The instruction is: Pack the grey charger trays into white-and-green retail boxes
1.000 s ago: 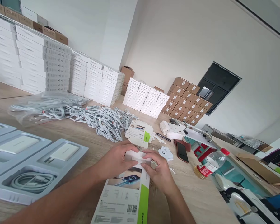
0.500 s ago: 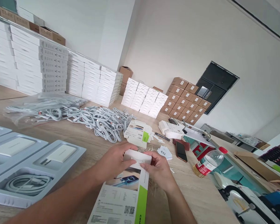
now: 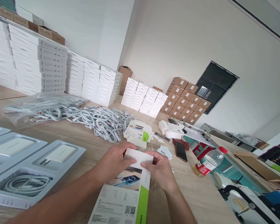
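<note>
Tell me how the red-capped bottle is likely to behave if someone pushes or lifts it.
The bottle is probably light for its size: liquid shows near its base, while the part above the label looks clear. That low liquid may steady it slightly against tipping. If knocked over, its rounded body would likely roll.

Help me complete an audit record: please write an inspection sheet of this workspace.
Surface: wood-grain table, with paper scraps beyond the hands.
Job's things: printed box with a green band; left of it, a tray holding a white charger.
Clutter: pen, phone, white cards and bottle, all beyond and right of the box.
Grips: left grip and right grip both pinch the box's white end flap.
Cables: tangled pile, partly behind clear plastic; coiled cable in the tray.
Surroundings: stacked white boxes and brown cartons.
</note>
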Demonstrator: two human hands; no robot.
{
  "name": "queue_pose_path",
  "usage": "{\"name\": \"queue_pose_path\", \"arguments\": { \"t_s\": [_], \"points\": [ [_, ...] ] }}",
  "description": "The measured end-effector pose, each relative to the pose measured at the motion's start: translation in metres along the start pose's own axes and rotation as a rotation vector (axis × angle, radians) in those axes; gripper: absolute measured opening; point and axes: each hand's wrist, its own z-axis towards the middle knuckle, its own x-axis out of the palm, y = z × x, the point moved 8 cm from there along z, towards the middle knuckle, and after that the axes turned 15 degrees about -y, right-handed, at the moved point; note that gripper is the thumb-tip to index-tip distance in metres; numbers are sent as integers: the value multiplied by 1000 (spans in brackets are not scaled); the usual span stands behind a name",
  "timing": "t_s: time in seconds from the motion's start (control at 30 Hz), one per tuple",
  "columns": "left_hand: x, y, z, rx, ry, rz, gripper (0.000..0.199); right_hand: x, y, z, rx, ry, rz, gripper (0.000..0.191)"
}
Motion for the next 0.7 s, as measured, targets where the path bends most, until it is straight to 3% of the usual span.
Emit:
{"name": "queue_pose_path", "arguments": {
  "t_s": [0.3,0.47,0.57,0.7],
  "points": [
    [6,2,-4,-110,19,-130,14,-4,5,-1,0,-58,-11,38],
    [14,4,-3,-211,145,-332,28,-3,3,0,30,14,69,36],
    [15,2,-3,-201,201,-365,23,-2,1,1,26,34,78,34],
    [14,-1,-4,-156,187,-333,19,0,1,0,-9,-2,-8,37]
  ]
}}
